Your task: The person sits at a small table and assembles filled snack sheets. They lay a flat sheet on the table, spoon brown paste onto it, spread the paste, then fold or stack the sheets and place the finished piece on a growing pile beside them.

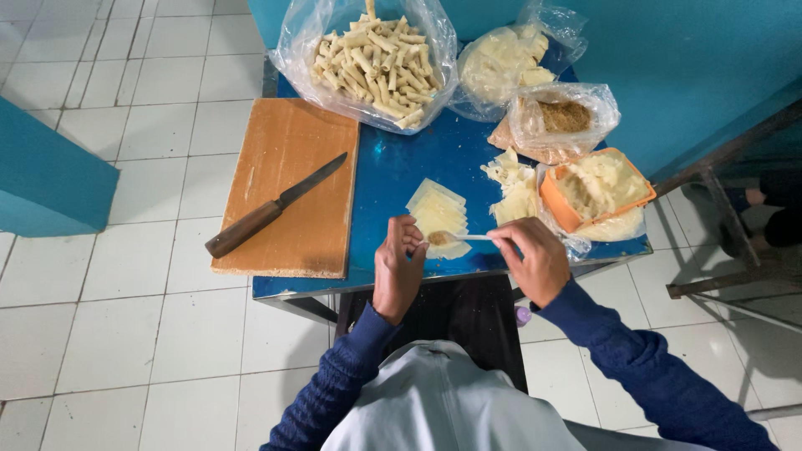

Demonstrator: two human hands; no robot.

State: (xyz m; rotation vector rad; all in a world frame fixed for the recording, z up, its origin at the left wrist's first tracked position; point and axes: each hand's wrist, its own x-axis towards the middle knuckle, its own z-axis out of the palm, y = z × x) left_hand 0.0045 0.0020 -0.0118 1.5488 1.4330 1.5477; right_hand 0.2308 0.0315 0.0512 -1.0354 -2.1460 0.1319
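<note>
Head view: spoon (462,238) with brown filling sits over the pale wrapper stack (438,213) on the blue table (393,167), between both hands. Right hand (528,259) pinches its handle; left hand (398,266), fingers curled, touches the bowl end.

On the bench (393,175), a cutting board (288,188) lies along the left edge with a knife (271,209) slanted across it, and a bag of rolled sticks (372,58) sits at the far edge, middle. Right of that bag, in the far right corner, sits a bag of wrappers (505,63), a bag of crumbs (560,121) before it, and a tub of filling (597,188) at the right edge. A stack of wrappers (436,213) lies near the front edge, loose wrappers (514,188) between it and the tub; the left hand (398,267) and the right hand (530,259), holding a spoon (459,237), meet over the stack.
</note>
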